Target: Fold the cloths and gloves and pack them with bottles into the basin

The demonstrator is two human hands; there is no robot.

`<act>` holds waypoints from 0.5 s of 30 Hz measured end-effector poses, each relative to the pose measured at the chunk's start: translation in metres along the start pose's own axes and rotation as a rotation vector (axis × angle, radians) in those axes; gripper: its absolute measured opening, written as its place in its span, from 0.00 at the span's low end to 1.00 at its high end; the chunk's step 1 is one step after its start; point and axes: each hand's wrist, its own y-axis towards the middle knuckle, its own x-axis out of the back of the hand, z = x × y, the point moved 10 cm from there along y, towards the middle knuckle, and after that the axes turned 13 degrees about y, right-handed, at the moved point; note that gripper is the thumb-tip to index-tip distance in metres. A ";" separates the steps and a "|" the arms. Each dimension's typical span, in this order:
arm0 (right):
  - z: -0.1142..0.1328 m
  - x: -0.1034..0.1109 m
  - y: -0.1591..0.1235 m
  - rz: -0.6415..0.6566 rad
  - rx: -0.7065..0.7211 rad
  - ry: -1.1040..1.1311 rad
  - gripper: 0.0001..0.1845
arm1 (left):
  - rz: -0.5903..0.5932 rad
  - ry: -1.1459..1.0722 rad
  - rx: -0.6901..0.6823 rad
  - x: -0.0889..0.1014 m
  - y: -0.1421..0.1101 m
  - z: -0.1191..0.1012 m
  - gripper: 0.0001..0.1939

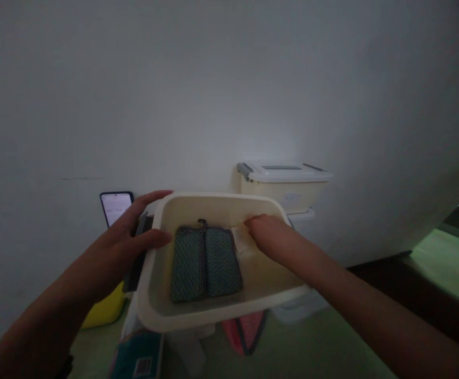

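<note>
Near left: teal packet [137,352], below the level of the cream bin [213,318]. Left hand [129,237] has its grip closed over the bin's left rim, thumb inside. Bin looks stiff, fairly light; rim seems the sound hold. Inside, left: woven piece [188,263], presumably soft, best lifted by an edge. Right hand [275,239] is inside at right, fingers curled at a pale slip [242,240], probably thin, easily creased; whether pinched, unclear. Far right: lidded box [285,192]; far left: phone [118,208].

The bin [221,315] looks smooth, matt plastic, the pads [188,266] rough, woven-looking cloth.
</note>
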 end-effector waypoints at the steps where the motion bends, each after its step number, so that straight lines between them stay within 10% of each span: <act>1: 0.004 -0.003 0.002 0.010 -0.010 0.010 0.16 | 0.022 0.007 0.001 0.002 0.001 0.002 0.33; 15: 0.029 -0.007 0.009 -0.020 -0.021 0.246 0.15 | 0.085 0.353 -0.158 0.038 0.010 0.021 0.35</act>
